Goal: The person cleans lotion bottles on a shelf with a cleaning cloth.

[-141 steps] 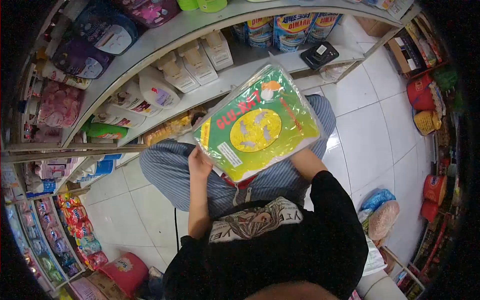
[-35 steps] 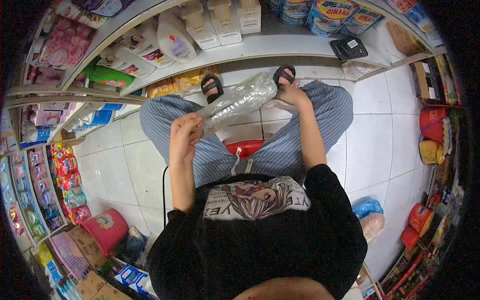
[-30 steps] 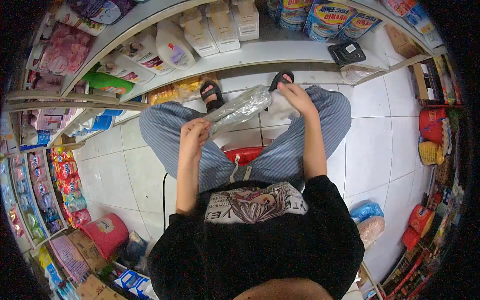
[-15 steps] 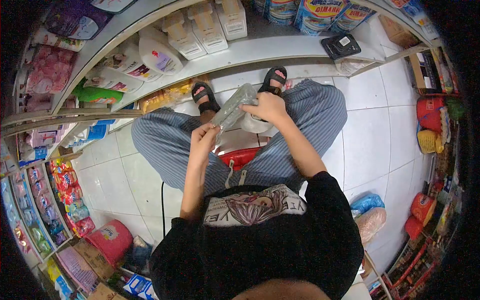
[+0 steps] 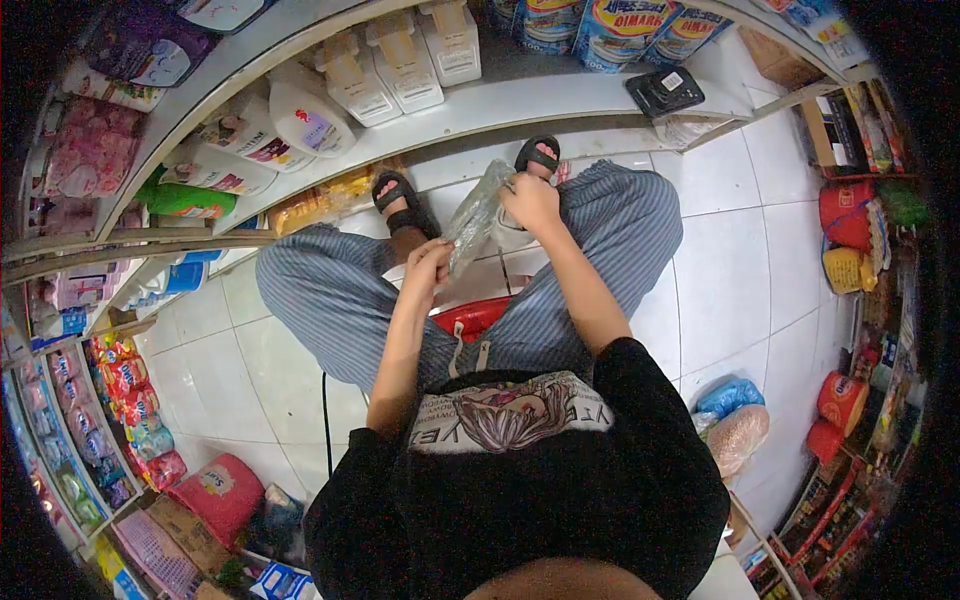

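Shop: shelves [image 5: 520,103] of packaged goods [image 5: 618,32]

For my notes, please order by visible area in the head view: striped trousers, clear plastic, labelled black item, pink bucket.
Striped trousers
Pink bucket
Clear plastic and labelled black item: too alike to rank

Glossy white tiled floor [image 5: 720,260] alongside a long, pale, well-stocked shelf [image 5: 540,100].

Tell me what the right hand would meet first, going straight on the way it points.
The right hand would first meet the clear plastic packet, which it seems to touch; beyond that, probably the shelf, though depth is unclear.
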A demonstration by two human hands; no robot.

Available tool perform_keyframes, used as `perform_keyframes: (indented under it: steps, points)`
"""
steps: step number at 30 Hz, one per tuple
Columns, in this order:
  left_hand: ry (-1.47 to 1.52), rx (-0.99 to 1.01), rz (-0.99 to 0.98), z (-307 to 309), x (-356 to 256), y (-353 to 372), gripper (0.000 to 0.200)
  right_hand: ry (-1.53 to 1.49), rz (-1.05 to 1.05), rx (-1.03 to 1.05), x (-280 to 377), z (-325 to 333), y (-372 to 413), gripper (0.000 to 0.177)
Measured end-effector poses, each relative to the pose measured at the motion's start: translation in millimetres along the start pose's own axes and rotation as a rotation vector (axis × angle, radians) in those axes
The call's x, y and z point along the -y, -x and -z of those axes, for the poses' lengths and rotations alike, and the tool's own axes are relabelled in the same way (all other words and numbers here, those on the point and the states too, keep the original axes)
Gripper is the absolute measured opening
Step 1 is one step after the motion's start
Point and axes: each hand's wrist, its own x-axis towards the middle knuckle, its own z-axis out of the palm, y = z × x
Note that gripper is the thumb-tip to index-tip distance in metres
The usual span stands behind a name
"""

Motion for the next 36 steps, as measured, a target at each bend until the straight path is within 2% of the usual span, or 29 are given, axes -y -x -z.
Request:
perform_keyframes:
  steps: [5,8,11,13,15,19,22,25,27,34,36]
  points:
    - [-0.023,-0.066,0.040,16,22,-21,0.008,0.008,0.037,0.168,-13,-18,-5,0.025]
    - [-0.325,-0.124,0.013,19,24,-17,0.017,0.122,0.115,0.288,-15,-25,-5,0.024]
    - [-0.418,-0.102,0.098,27,40,-23,0.023,0.191,0.091,0.321,-17,-36,-3,0.023]
    - [-0.353,-0.118,0.147,27,43,-23,0.026,0.172,0.068,0.336,-15,-28,-5,0.026]
    - [-0.223,-0.207,0.293,35,49,-28,0.027,0.092,0.019,0.323,-13,-19,-6,0.030]
    - [-0.110,-0.172,0.375,41,55,-39,0.026,0.116,0.072,0.345,-10,-23,5,0.036]
    - [-0.034,-0.189,0.377,40,55,-37,0.025,0.204,0.086,0.382,-8,-23,10,0.040]
    - [-0.032,-0.163,0.426,39,50,-36,0.026,0.174,0.200,0.429,-9,-31,8,0.041]
    - [-0.041,-0.170,0.423,37,51,-36,0.026,0.198,0.286,0.534,-11,-37,9,0.042]
    - [-0.150,-0.193,0.446,35,54,-39,0.025,0.300,0.255,0.470,-15,-46,8,0.045]
    - [-0.132,-0.175,0.425,33,51,-36,0.023,0.277,0.180,0.453,-11,-44,9,0.042]
